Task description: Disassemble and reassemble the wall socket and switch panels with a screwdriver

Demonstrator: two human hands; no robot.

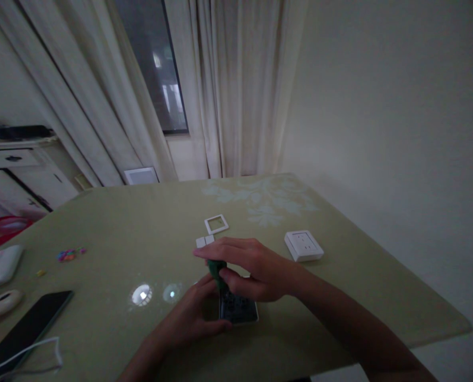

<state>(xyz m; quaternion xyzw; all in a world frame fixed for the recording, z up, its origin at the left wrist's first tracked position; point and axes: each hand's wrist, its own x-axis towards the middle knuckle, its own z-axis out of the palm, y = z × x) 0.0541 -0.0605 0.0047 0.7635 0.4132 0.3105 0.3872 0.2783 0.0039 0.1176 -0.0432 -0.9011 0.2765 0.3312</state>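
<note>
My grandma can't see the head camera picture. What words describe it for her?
A person's right hand grips a green-handled tool over a dark, white-edged panel, which the left hand holds at a pale green table. Beyond lie small white squares and a white square frame; a white socket box sits to the right, a black phone to the left.

Along the table's point(140, 223) far edge a hand could pass, as it could between the phone point(37, 321) by the left edge and the left hand point(194, 318). The right forearm point(340, 307) bars the near edge's way to the socket box point(303, 245).
</note>
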